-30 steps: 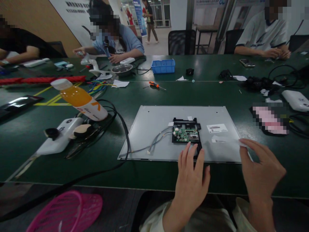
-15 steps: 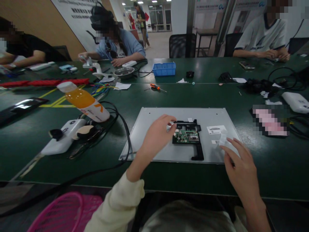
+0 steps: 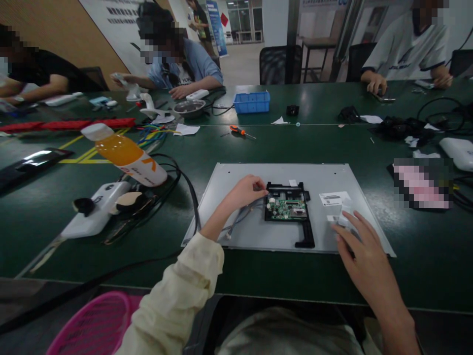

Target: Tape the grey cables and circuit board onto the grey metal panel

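Note:
On a grey metal panel (image 3: pixel 288 236) lies a black plastic frame (image 3: pixel 305 231) holding a green circuit board (image 3: pixel 286 209). My left hand (image 3: pixel 246 191) is at the frame's upper left corner with fingertips closed together; what they pinch, if anything, is hidden. A thin grey cable (image 3: pixel 238 218) runs from the board's left side, under that hand, across the panel. Over the panel's right part, my right hand (image 3: pixel 364 241) holds a small translucent white piece (image 3: pixel 346 211) between its fingers. Beside that piece is a white label (image 3: pixel 333 198) on the panel.
An orange-handled screwdriver (image 3: pixel 238 130) and a blue basket (image 3: pixel 252 102) are beyond the panel. To the left stand a juice bottle (image 3: pixel 127 155), a white power bank-like device (image 3: pixel 92 212) and black cables (image 3: pixel 188 185). A pink-covered phone (image 3: pixel 419 185) lies right. Other people sit across the table.
My left hand has shifted slightly left off the board's edge, and the grey cable now shows below it. My right hand has moved little, still with the translucent piece.

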Motion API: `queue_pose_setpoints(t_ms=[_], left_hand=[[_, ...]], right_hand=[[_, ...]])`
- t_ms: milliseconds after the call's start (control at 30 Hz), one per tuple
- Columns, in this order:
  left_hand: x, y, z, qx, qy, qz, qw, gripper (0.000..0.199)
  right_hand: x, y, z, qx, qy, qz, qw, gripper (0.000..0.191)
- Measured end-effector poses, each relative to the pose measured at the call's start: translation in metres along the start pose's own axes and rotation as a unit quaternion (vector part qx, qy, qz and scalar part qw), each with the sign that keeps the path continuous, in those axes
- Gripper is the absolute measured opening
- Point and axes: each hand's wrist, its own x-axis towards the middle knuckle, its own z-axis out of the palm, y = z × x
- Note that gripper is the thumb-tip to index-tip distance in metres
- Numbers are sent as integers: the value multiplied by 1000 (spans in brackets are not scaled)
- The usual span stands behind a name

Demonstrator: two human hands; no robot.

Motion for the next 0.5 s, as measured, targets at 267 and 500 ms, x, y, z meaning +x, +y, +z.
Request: queue_pose_setpoints(t_ms=[267, 500], left_hand=[[2, -6, -5, 1, 18, -6, 1000, 11], [-1, -17, -22, 81, 97, -65, 990, 11]], right_hand=[[0, 2, 0, 1, -2, 2, 1000, 30], [0, 2, -1, 7, -1, 5, 1000, 33]])
